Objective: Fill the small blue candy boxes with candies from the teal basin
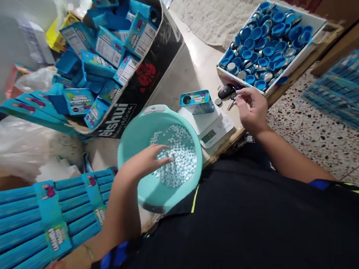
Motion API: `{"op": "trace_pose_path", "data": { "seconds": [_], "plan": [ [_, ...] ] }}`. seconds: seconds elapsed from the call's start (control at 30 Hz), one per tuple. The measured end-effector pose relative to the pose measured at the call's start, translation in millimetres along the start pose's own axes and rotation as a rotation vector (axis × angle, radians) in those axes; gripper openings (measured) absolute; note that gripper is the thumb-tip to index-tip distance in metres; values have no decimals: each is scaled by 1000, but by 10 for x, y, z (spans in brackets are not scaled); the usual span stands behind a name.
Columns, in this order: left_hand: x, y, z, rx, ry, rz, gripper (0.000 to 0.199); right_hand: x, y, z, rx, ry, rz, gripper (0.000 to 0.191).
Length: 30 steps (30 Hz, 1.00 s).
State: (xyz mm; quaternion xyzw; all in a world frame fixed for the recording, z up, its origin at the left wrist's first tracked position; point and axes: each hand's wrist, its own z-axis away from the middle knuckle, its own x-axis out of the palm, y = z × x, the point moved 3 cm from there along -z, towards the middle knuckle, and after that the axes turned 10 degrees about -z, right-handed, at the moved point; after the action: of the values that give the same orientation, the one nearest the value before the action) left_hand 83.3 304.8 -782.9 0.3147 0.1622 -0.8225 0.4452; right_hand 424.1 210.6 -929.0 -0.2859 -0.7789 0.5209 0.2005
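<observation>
My left hand (151, 158) is over the turquoise basin (125, 146), its thumb and fingers apart just above the small pale candies (182, 161). To the right, my right hand (251, 108) has its fingertips pinched beside the dark car key (226, 91); what they hold is too small to make out. A blue printed box (197, 102) rests on the white scale (215, 129), between the basin and my right hand. Near the key lies a small round metal piece (218, 101).
A black carton (159, 56) full of blue boxes stands at the upper left. At the upper right, a white tray (317, 32) holds many blue and silver caps. Packed blue boxes (13, 222) lie at the lower left, and a quilted cloth (205, 11) lies at the back.
</observation>
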Motion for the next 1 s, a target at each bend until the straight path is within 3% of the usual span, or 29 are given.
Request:
{"op": "trace_pose_path", "data": {
  "seconds": [0.13,0.37,0.57,0.7,1.0],
  "plan": [
    [-76,-10,-44,-25,100,-20,62,6,-28,-11,11,-8,20,15],
    [-241,224,-59,137,226,-109,47,-9,5,-2,-14,7,30,14],
    [-69,207,-109,20,3,-138,57,-1,-29,-12,-2,-13,39,13],
    [60,271,-156,-6,-61,-152,55,4,-42,-20,-16,-18,34,13],
    [270,305,-281,-11,10,-150,34,0,-29,-16,-35,-18,54,14]
  ]
}}
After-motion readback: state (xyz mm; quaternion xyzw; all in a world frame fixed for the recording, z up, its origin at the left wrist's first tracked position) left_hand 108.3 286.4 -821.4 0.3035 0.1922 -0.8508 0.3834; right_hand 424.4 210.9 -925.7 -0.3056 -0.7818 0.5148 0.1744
